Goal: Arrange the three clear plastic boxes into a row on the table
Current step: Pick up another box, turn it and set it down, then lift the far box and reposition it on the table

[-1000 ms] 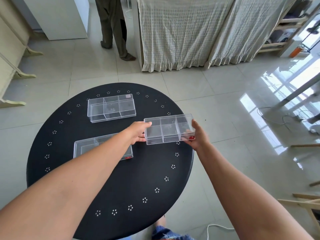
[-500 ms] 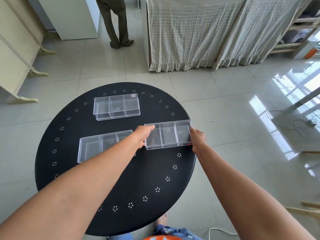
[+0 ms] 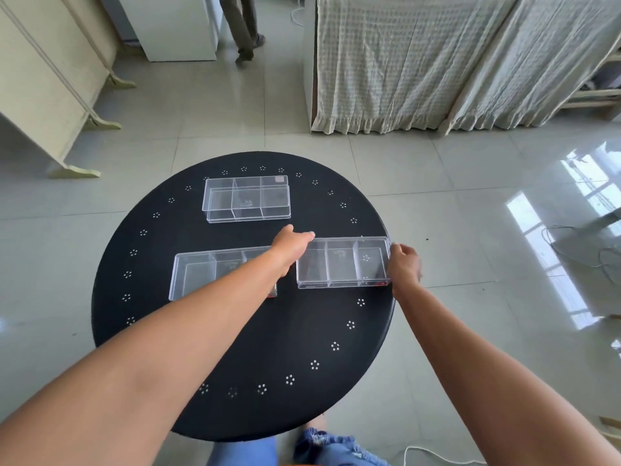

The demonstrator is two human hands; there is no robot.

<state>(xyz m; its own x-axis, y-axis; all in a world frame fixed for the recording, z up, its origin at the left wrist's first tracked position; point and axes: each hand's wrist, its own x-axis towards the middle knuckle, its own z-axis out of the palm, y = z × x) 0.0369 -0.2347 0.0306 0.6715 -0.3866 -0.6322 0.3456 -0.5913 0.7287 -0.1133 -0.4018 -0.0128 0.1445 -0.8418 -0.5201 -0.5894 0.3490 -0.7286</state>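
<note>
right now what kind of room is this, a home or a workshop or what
Most likely a room in a home or a shared living space, though that is a guess. A small round black table stands on a glossy tiled floor, and pale checked curtains drape over what looks like furniture behind it.

A white cabinet (image 3: 174, 25) stands at eleven o'clock, a person's legs (image 3: 243, 28) at twelve, checked curtains (image 3: 437, 58) at one, loose cables (image 3: 584, 250) on glossy floor tiles (image 3: 437, 183) at three.
</note>
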